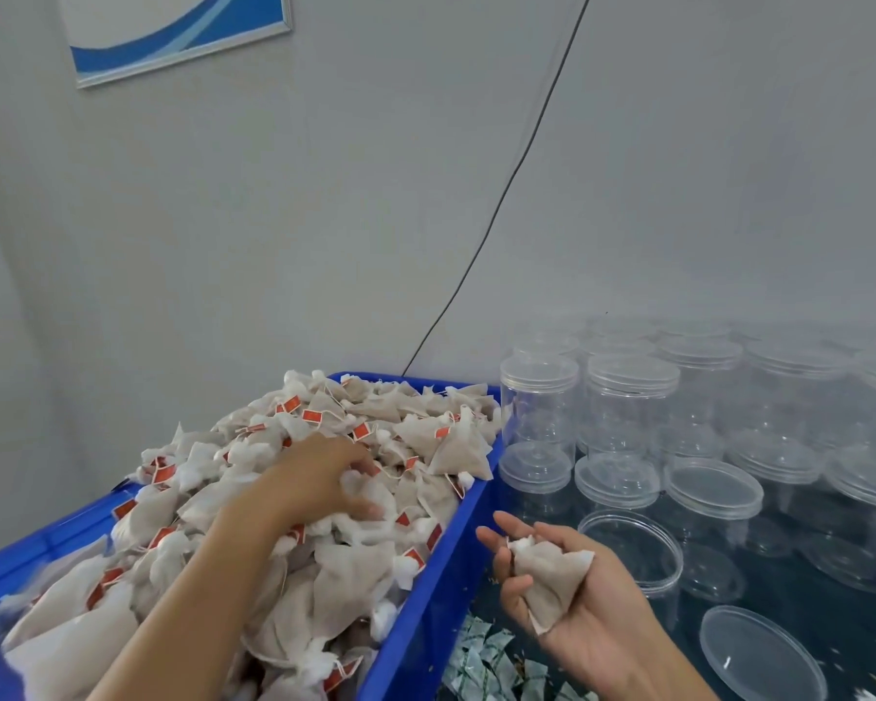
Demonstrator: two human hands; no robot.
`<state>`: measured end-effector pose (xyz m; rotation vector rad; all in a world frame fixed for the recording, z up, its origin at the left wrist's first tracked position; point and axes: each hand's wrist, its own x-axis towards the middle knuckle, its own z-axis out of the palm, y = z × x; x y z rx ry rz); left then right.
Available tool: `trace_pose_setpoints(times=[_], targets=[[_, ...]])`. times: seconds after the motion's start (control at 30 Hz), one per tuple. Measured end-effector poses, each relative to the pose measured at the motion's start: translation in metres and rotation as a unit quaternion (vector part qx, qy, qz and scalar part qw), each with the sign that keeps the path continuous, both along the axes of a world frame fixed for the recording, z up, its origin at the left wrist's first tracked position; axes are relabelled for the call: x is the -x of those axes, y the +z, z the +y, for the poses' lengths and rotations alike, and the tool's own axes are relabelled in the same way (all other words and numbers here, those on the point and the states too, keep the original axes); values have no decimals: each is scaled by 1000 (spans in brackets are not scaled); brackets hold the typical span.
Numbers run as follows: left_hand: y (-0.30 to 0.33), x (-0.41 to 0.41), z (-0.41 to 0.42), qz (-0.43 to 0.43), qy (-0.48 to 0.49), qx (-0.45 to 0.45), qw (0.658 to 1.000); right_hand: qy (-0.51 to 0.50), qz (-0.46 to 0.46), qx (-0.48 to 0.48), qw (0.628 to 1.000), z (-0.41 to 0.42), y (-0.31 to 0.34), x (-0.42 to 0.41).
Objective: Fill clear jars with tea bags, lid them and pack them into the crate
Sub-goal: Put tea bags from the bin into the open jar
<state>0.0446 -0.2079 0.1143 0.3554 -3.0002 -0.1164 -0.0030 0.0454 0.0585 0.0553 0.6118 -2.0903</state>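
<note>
The left hand (324, 478) reaches into the heaped tea bags (254, 498) in the blue bin (426, 589), fingers curled around one bag near the bin's right wall. The right hand (572, 594) lies palm up just right of the bin, fingers loosely bent, cradling a tea bag (552, 574). An open jar (633, 548) stands beside it on the desk (790, 589). Lidded jars (628, 392) crowd the desk's far edge. A loose lid (759, 655) lies at the near edge.

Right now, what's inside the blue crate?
The blue crate is heaped above its rim with tea bags; the left hand digs into them. The crate's floor and anything underneath are covered.
</note>
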Motion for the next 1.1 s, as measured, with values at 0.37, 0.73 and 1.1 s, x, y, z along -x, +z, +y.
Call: trace_pose_setpoints(times=[0.37,0.73,1.1], targets=[[-2,8,3,262,-34,-170,949,-8,-8,14,1000,0,-7,3],[-14,17,79,33,-196,-415,888,-31,129,19,991,-15,-2,-15],[-11,6,19,-87,-111,-93,986,-102,175,-162,966,-3,-9,-1]])
